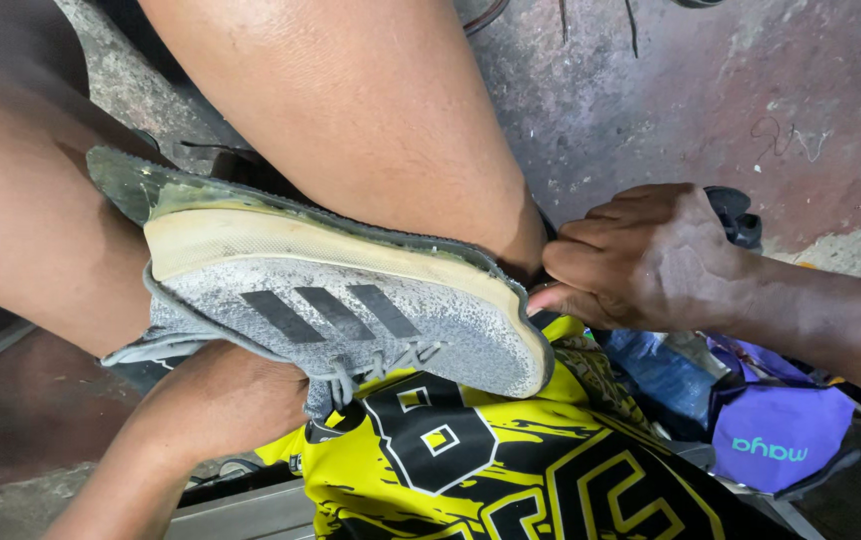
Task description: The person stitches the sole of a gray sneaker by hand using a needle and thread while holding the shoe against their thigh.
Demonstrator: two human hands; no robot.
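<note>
- Far left: bare thigh (20, 220) is filling the frame edge, no free room that side; strip of dark floor (10, 420) is showing below it.
- L forearm is coming up from bottom-left; left hand (240, 395) is sitting under/behind the shoe, mostly hidden. Can't tell if it's open or clenched, though it's pressing against the shoe's upper side.
- Grey knit sneaker (350, 320) is lying on its side across the lap, sole up, toe pointing right, heel left. It's wedged between the two legs: heel touching the left thigh, sole edge running under the other leg (350, 110).
- Sole (280, 235) is looking worn and dirty; green-black outsole edge is peeling along the top, cream midsole below it.
- Laces (380, 365) are hanging loose at the lower edge, just above the yellow-black jersey (510, 460) covering the lap.
- Toe end: right hand (640, 260) is closed in a tight pinch, fingertips touching the toe tip where sole is meeting upper. What's pinched is too small to see.
- Right of hand: tight clutter, blue item (665, 375) and purple bag (780, 440) just beside the R forearm, dark object (735, 215) behind the knuckles.
- Top right: stained reddish concrete floor (750, 90), the only open room.
</note>
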